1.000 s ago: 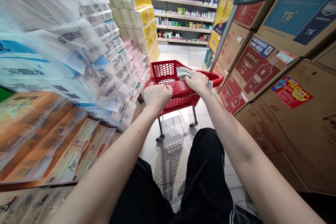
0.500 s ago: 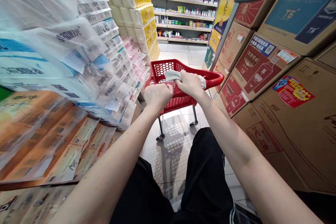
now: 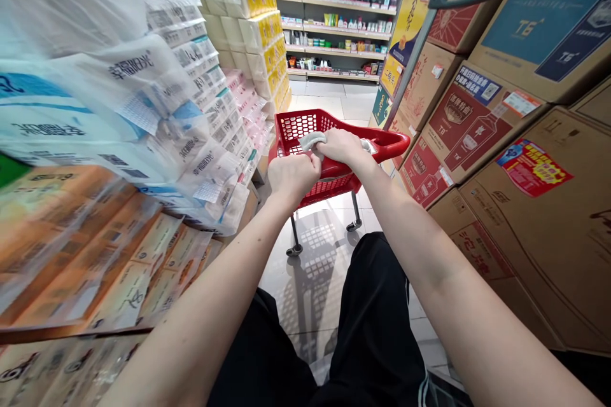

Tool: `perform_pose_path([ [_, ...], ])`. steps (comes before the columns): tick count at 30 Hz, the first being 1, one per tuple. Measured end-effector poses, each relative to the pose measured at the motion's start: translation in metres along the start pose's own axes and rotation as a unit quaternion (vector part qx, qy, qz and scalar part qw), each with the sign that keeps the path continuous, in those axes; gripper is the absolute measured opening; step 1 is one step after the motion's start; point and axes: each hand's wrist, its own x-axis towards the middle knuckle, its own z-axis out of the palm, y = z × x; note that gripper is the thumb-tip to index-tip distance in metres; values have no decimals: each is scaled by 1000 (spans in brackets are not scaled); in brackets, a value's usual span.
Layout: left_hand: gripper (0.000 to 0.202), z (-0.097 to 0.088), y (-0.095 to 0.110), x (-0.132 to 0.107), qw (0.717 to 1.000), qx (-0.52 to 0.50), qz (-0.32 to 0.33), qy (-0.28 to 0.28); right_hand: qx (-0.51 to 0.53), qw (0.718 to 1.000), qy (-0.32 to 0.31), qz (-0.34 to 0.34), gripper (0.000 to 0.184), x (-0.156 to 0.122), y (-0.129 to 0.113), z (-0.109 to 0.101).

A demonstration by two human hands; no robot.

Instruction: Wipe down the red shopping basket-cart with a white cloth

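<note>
A small red plastic shopping cart (image 3: 305, 127) stands on the tiled aisle floor in front of me. My left hand (image 3: 292, 176) is closed in a fist around the left part of the cart's red handle bar (image 3: 389, 140). My right hand (image 3: 340, 145) presses a grey-white cloth (image 3: 310, 139) onto the handle, just right of the left hand; its fingers are curled over the cloth. The two hands nearly touch. The cart's basket looks empty where it shows.
Stacked packs of tissue and toilet paper (image 3: 143, 95) wall the left side of the aisle. Cardboard cartons (image 3: 501, 127) are piled high on the right. Product shelves (image 3: 334, 19) stand across the far end. My black-trousered legs (image 3: 372, 318) are below.
My right hand has slid the cloth leftward along the handle, from the bar's right part to beside my left hand. The left hand has kept its grip.
</note>
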Motion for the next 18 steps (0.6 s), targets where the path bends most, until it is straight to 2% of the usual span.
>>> perform_pose_path([
  [4, 65, 0, 3, 0, 1000, 3, -4, -2, 7, 999, -2, 39, 37, 9, 10, -1],
  [11, 64, -1, 8, 1, 1000, 5, -22, -1, 12, 993, 30, 109, 40, 7, 48, -8],
  [14, 64, -2, 11, 1, 1000, 5, -30, -4, 6, 988, 68, 141, 41, -2, 49, -7],
  [18, 63, -1, 9, 2, 999, 4, -34, -4, -16, 975, 129, 180, 41, -19, 37, -1],
])
